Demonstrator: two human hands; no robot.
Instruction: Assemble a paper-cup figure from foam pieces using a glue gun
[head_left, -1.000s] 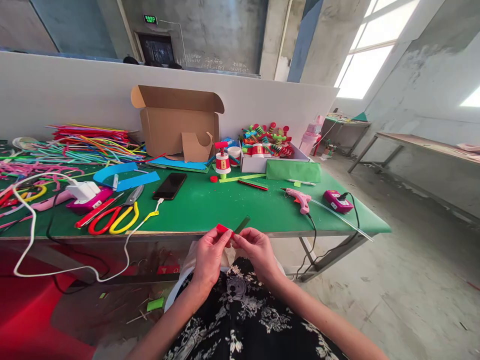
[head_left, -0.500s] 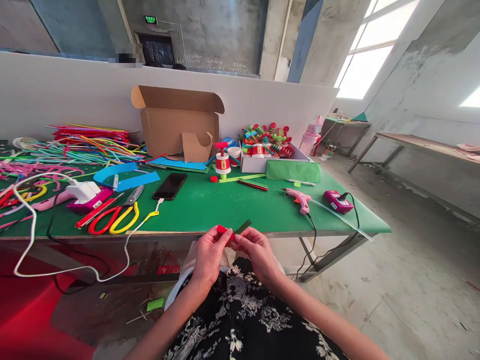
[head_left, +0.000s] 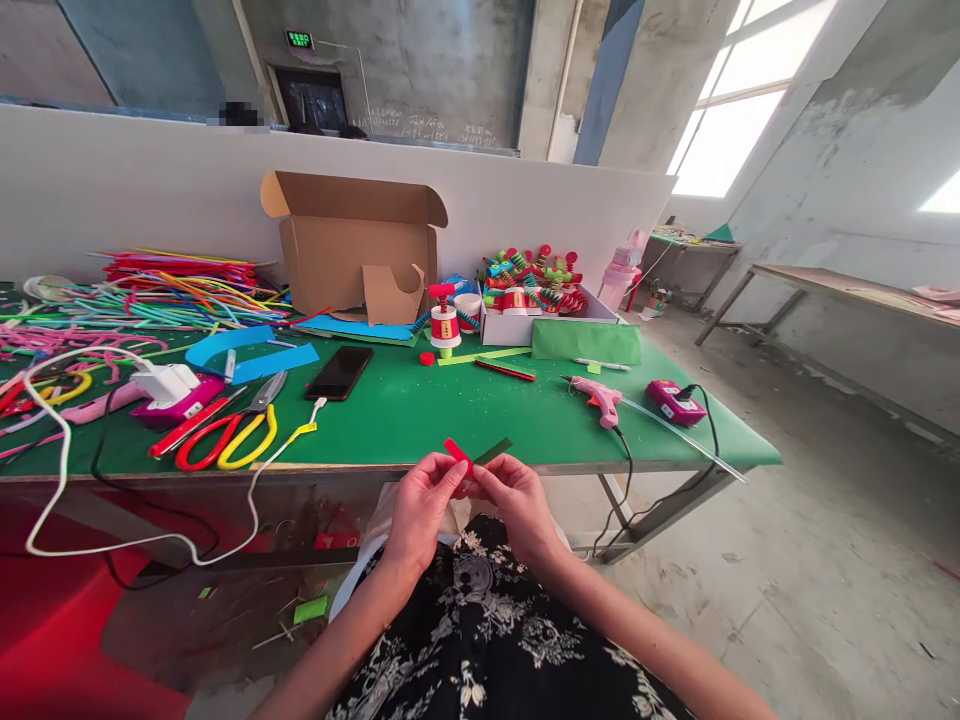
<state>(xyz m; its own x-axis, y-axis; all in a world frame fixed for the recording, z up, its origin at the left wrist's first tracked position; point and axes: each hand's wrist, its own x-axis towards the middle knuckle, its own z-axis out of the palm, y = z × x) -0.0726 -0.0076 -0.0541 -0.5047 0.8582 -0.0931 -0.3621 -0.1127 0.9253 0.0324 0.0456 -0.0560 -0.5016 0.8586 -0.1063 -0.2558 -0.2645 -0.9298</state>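
Close together at the table's front edge, both of my hands pinch with thumb and fingers. My left hand holds a short red strip that points up and to the left. In my right hand is a dark green strip, slanting up to the right. The two strips meet in a V at my touching fingertips, which hide their lower ends; whether they are joined I cannot tell. Beyond my hands stands a red and white paper-cup figure with a red top and coiled arms.
A pink glue gun lies right, near a purple power socket. Left are scissors, a phone and a white cable. Behind are pipe cleaners, a cardboard box and a white box of finished figures.
The red strip has swung up and now sticks out above my left fingertips, where it lay lower before. The green strip has shifted slightly right. My hands stay in nearly the same place.
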